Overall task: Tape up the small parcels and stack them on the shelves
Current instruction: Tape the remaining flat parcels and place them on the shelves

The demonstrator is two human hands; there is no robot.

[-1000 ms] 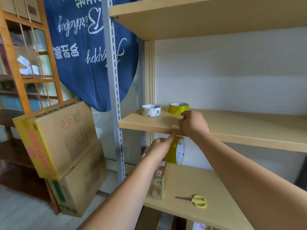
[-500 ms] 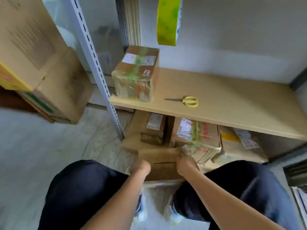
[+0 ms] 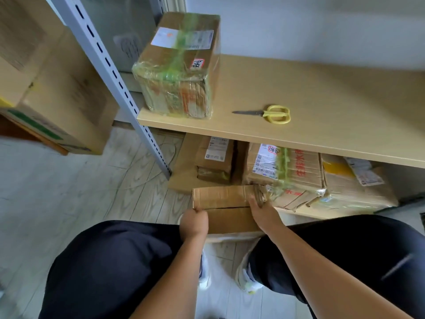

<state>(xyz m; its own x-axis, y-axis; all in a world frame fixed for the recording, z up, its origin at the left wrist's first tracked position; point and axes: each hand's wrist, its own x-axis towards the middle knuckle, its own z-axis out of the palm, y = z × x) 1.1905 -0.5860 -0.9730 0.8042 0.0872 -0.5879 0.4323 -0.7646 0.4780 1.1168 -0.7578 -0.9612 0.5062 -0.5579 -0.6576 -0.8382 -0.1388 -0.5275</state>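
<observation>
I crouch before the wooden shelf (image 3: pixel 322 139). A small plain cardboard parcel (image 3: pixel 226 204) lies low between my knees, at floor level, with a slit along its top. My left hand (image 3: pixel 194 223) grips its near left corner. My right hand (image 3: pixel 262 210) holds its right end, fingers reaching over the far right corner. A parcel wrapped in green-tinted tape (image 3: pixel 179 65) stands on the shelf's left end. Yellow-handled scissors (image 3: pixel 269 113) lie on the shelf to its right. No tape roll is in view.
Under the shelf lie several taped parcels: one with a white label (image 3: pixel 215 161), one with red print (image 3: pixel 289 173), one at the right (image 3: pixel 351 183). A grey slotted upright (image 3: pixel 115 72) runs down at the left. Large cartons (image 3: pixel 50 88) lean at the far left.
One second ago my hands were up at the shelf with the tape rolls. The view has since dropped, and both hands now hold the plain parcel near the floor.
</observation>
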